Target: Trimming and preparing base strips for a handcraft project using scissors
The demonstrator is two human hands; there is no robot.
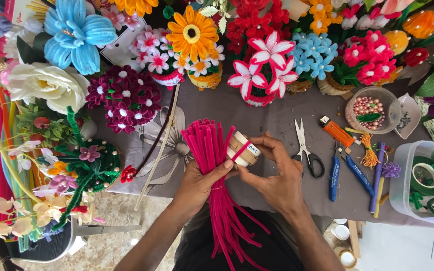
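- Hands: left hand (197,180) is closed around the middle of a thick bundle of pink pipe cleaners (212,165), clamping the stems together so they stay in one sheaf; the loose lower ends splay toward the lap, the upper ends stand even above the fist.
- Right hand (272,175) pinches a roll of tan tape (244,149) against the bundle just beside the left thumb, apparently so the strip can meet the gripped waist of the sheaf.
- Pipe cleaners: fuzzy, thin, flexible, uniformly magenta; the bundle sits over the near edge of the grey surface (277,120).
- Right of the hands: steel scissors (307,148) with black handles lie flat, near an orange lighter (336,131), blue pens (333,173) and a clear bowl of pinkish beads (370,109).
- Far right: translucent tub (403,175) holding green ribbon.
- Left: a beaded green chenille arrangement (89,163) with small flowers.
- Far edge: a row of chenille flowers, including a dark maroon cluster (126,95), an orange daisy (192,32) and pink-and-white blooms (264,62), soft and velvety.
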